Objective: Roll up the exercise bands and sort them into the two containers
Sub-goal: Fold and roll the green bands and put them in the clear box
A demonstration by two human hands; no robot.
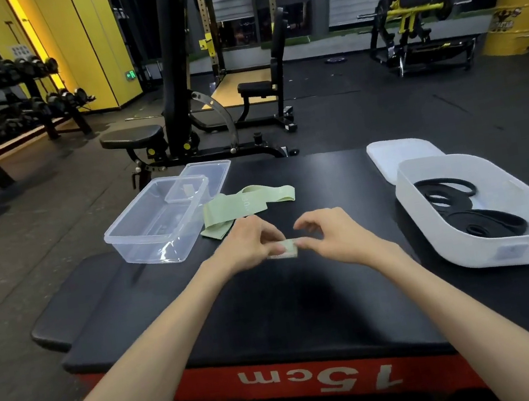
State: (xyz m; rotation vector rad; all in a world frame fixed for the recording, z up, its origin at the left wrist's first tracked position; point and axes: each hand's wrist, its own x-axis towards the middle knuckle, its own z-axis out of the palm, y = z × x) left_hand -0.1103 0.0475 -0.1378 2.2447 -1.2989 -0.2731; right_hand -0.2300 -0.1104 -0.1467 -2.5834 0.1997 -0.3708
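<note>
Left hand: fingers curled, pinching the left end of the green roll.
Right hand: thumb and forefinger pinch the roll's right end; the other fingers arch above it.
Green roll: held between the hands over the middle of the platform.
Loose green band: lies beside the clear tub; its print partly reads "30".
White tub: on the right, holding black bands; its sticker is unreadable.
Platform marking: "15cm", white on red.

Dim overhead light; a soft shadow pools on the black pad between my arms. The green roll I hold smears slightly. Glare glints on the clear tub; the edges bow.
</note>
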